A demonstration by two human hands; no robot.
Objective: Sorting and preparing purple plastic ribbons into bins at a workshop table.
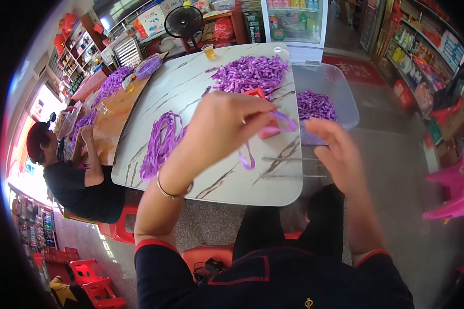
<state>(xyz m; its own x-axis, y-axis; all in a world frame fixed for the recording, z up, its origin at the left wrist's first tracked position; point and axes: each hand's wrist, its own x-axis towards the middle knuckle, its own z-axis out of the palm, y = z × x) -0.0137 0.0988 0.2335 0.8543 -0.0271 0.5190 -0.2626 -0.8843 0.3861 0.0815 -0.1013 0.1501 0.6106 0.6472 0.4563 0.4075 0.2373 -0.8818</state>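
- Ribbon (pixel 290 123), purple, held above the table (pixel 227 177) toward its right side, pinched in the left hand (pixel 237 112), thumb against fingers.
- Right hand (pixel 337 147) just right of it, half open and empty, slightly blurred.
- Skein (pixel 161 147) near left; heap (pixel 252 73) far.
- Bin (pixel 349 105) beyond the right edge.

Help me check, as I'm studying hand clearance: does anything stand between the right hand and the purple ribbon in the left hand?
Nothing visible does. The right hand, slightly blurred, is just beside the purple ribbon pinched by the left hand; the clear bin shows beyond them.
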